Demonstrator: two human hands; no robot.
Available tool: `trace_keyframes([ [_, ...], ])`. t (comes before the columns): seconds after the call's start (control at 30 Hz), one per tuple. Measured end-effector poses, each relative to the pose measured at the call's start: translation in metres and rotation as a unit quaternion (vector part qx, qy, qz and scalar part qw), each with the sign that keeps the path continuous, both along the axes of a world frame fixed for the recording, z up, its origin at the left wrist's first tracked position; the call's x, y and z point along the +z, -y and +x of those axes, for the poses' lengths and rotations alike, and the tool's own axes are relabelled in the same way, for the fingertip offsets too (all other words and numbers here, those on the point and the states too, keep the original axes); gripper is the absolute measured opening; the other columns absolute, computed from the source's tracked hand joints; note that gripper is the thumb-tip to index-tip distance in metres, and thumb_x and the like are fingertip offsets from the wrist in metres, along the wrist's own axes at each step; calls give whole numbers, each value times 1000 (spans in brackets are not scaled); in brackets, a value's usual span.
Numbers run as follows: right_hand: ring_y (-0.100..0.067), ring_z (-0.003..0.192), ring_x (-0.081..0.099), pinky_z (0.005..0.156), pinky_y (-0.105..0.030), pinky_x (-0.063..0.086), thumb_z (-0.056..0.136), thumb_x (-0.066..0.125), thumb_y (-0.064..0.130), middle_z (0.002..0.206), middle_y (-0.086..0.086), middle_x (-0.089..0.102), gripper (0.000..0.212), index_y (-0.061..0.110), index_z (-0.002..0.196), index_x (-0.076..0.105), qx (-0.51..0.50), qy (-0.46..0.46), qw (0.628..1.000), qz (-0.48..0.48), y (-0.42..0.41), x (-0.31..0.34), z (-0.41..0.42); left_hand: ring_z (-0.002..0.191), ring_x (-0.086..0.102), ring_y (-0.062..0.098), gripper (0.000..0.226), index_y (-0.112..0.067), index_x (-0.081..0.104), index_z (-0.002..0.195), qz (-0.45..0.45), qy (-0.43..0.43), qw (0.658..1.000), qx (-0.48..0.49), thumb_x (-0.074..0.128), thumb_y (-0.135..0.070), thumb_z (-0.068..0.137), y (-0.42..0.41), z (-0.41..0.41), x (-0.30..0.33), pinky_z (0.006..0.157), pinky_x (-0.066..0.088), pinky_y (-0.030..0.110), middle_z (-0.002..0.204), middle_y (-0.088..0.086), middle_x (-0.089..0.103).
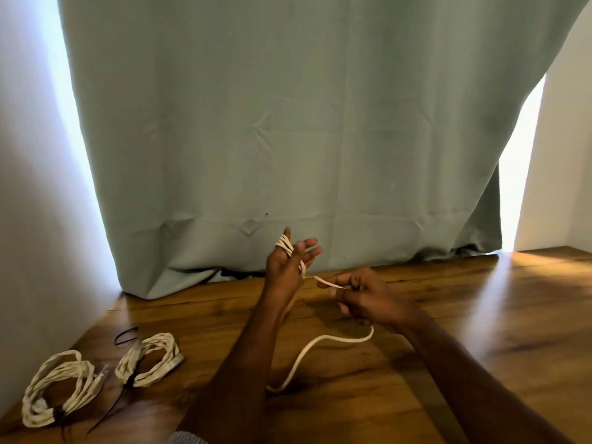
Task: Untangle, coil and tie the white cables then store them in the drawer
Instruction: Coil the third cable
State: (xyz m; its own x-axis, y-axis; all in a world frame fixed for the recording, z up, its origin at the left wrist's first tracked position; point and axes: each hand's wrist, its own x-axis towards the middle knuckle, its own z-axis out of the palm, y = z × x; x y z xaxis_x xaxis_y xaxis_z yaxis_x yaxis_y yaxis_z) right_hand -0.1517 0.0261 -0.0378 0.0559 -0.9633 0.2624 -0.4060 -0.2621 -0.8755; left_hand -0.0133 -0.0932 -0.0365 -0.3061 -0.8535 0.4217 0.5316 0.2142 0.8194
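Hands are raised above the wooden table [448,315] in the middle of the frame. The left hand [285,267] stands upright with the palm turned to the right, its fingers straight and spread, and several turns of the white cable [320,342] are wound around the thumb and across the palm. The right hand [362,298], a little lower and to the right, has curled fingers that pinch the cable just beside the left hand; a short piece runs between both hands. From under the right hand the loose rest of the cable hangs down and curves to the left on the table, between the two forearms.

In the lower left of the frame lie two coiled cables, the far-left coil [56,392] and the nearer coil [149,358], each bound with a black tie. A loose black tie [125,336] lies just above them. A grey-green curtain [288,123] fills the background.
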Motion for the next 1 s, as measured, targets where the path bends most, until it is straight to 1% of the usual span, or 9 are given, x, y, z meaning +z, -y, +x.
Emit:
trace_keyframes([
  [0.17,-16,45,55,46,-28,53,92,65,2,75,-16,68,51,15,140,55,69,225,971,-35,-4,7,-6,71,66,-1,41,-14,48,142,-117,225,966,43,53,-15,101,-7,-2,-19,66,52,16,87,0,67],
  [0.23,-28,73,72,66,-37,62,88,61,3,93,-24,72,46,1,134,57,133,362,921,-50,-6,12,-10,72,70,5,23,-9,61,122,-114,241,964,16,52,-16,102,-11,-2,-19,63,54,19,90,4,70],
  [0.33,-42,114,66,95,-49,57,77,49,2,123,-35,64,51,-11,125,57,174,436,881,-58,-4,11,-11,52,61,10,18,-10,62,94,-57,311,947,54,48,-18,104,-10,-10,-12,52,50,22,76,10,62],
  [0.4,-40,108,70,88,-44,61,88,51,-3,116,-31,69,30,-8,116,62,76,354,927,-95,2,8,-7,46,58,10,20,-9,59,100,45,296,954,-9,45,-21,105,-12,-13,-12,48,50,22,75,9,56],
  [0.47,-29,77,74,60,-32,58,99,56,4,89,-18,77,14,0,102,69,-86,232,958,-147,7,4,-7,47,53,10,30,-11,61,96,33,317,946,-61,44,-33,105,-13,-12,-22,49,46,24,68,5,54],
  [0.6,-11,51,44,46,-26,35,99,63,30,56,5,53,26,11,91,79,-270,132,931,-207,10,0,-22,42,35,9,56,-9,61,87,-76,376,903,-193,36,-58,101,-22,-14,-26,46,36,22,56,-1,39],
  [0.77,-15,73,65,60,-30,49,104,54,30,81,-2,70,23,15,93,67,-238,279,921,-130,11,3,-30,38,32,6,30,-7,49,80,-117,382,862,-313,48,-26,104,-38,-22,-11,41,31,17,50,-3,38],
  [0.87,-15,61,65,53,-27,49,106,47,11,82,-10,73,10,19,108,52,-155,478,859,-100,12,8,-32,38,32,6,33,-11,47,72,-130,402,836,-352,53,-24,102,-43,-25,-15,40,26,19,51,-1,39],
  [1.0,-13,61,59,53,-24,51,102,46,-3,87,-13,71,24,11,116,60,-110,549,821,-109,9,11,-37,38,29,6,27,-17,53,79,-57,353,861,-360,50,-31,102,-41,-22,-18,40,25,20,51,-2,36],
])
